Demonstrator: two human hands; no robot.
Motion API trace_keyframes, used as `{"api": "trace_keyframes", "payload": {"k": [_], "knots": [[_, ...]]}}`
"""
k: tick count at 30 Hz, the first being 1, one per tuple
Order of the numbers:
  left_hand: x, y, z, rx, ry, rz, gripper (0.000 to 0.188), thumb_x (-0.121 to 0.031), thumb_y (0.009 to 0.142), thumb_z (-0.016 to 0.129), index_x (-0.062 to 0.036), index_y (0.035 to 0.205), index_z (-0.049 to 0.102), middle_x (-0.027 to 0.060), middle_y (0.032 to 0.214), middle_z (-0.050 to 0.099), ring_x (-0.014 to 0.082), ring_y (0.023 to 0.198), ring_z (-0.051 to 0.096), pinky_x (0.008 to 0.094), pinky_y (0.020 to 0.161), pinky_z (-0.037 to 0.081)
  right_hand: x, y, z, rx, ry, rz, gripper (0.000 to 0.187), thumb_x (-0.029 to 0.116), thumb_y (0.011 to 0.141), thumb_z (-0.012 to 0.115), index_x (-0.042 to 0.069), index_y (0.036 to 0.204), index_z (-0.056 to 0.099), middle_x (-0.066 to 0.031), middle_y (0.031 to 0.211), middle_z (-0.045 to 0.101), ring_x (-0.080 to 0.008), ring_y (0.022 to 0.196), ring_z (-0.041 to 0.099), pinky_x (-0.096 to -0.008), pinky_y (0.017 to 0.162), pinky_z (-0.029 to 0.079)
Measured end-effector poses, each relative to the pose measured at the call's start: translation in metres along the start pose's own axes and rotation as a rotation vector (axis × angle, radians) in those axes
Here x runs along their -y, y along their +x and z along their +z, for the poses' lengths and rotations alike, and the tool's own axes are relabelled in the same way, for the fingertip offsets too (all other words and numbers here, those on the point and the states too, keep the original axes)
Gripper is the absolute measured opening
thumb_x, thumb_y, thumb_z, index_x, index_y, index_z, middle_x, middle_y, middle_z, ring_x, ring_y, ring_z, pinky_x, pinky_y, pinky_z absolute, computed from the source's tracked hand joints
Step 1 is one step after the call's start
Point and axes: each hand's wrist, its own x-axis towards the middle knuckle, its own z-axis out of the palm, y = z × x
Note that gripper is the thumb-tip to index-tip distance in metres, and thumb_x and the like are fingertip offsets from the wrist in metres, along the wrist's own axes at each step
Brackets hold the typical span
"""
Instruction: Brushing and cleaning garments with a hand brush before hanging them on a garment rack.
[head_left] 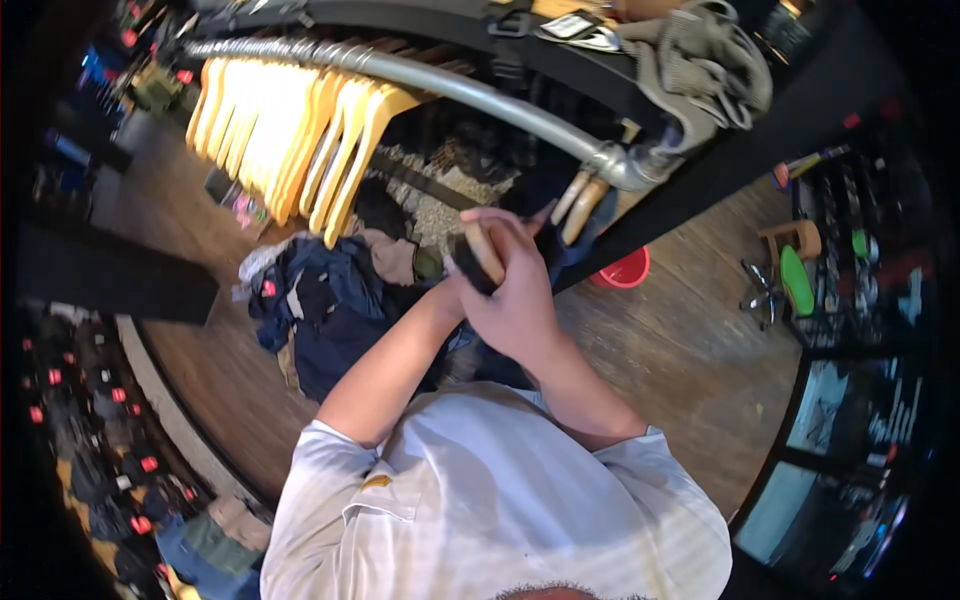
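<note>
My right hand [520, 300] is closed around a light wooden clothes hanger [484, 250] in front of my chest. Dark cloth [468, 270] sits right beside the hanger, between my hands. My left hand [455, 292] meets the right one at the wrist; most of its fingers are hidden behind the right hand and the cloth. Just beyond my hands, two wooden hangers [572, 208] hang close to the right end of a metal rail [480, 97]. A dense row of pale wooden hangers [290, 130] fills the rail's left part.
A heap of dark blue and other clothes [335, 310] lies on the wood floor [680, 370] below. There is a red bucket [624, 268] to the right, past a black beam. A grey striped garment [705, 65] rests on the top shelf. Farther right stands a green chair [796, 280].
</note>
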Motion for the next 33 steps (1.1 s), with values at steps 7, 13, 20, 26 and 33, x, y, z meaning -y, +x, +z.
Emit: {"api": "trace_keyframes", "payload": {"k": [7,13,20,26,33], "knots": [[0.003,-0.071,-0.015,-0.204,0.040,-0.035,0.041,-0.009,0.091,0.079,0.0003,0.128,0.063,0.0180,0.121,0.069,0.0266,0.113,0.069,0.0417,0.097,0.056,-0.047,0.004,0.036,0.209,0.013,0.073,0.036,0.013,0.096,0.081,0.002,0.129,0.069,-0.0185,0.113,0.076,-0.0349,0.107,0.076,-0.0416,0.097,0.057],[0.010,-0.187,-0.073,-0.608,0.239,-0.346,0.065,-0.017,0.095,0.088,-0.0033,0.154,0.065,0.0098,0.107,0.068,0.0181,0.086,0.062,0.0337,0.084,0.056,-0.031,-0.011,0.081,0.455,0.100,0.127,0.035,0.017,0.100,0.082,0.001,0.127,0.067,-0.0183,0.110,0.076,-0.0322,0.102,0.076,-0.0407,0.092,0.058],[0.008,-0.265,-0.101,-0.790,0.142,-0.465,0.069,-0.006,0.097,0.086,-0.0034,0.159,0.057,0.0037,0.115,0.063,0.0097,0.089,0.057,0.0277,0.082,0.053,-0.010,-0.012,0.136,0.488,0.130,0.240,0.044,0.021,0.099,0.086,0.000,0.130,0.064,-0.0131,0.109,0.075,-0.0221,0.097,0.073,-0.0385,0.089,0.058],[-0.023,-0.257,-0.133,-0.694,0.273,-0.429,0.083,-0.010,0.093,0.089,-0.0096,0.166,0.052,0.0116,0.132,0.064,0.0197,0.106,0.065,0.0323,0.093,0.056,-0.008,-0.005,0.163,0.400,0.393,0.304,0.055,0.000,0.099,0.063,0.003,0.147,0.035,-0.0149,0.127,0.058,-0.0193,0.108,0.062,-0.0350,0.094,0.054],[-0.109,-0.145,-0.187,-0.457,0.417,0.081,0.084,-0.023,0.095,0.087,-0.0165,0.170,0.049,0.0199,0.144,0.058,0.0389,0.132,0.064,0.0463,0.109,0.054,0.059,0.096,0.086,0.069,-0.232,-0.246,0.059,0.014,0.105,0.070,0.005,0.154,0.040,-0.0138,0.136,0.056,-0.0261,0.125,0.056,-0.0390,0.112,0.046]]}}
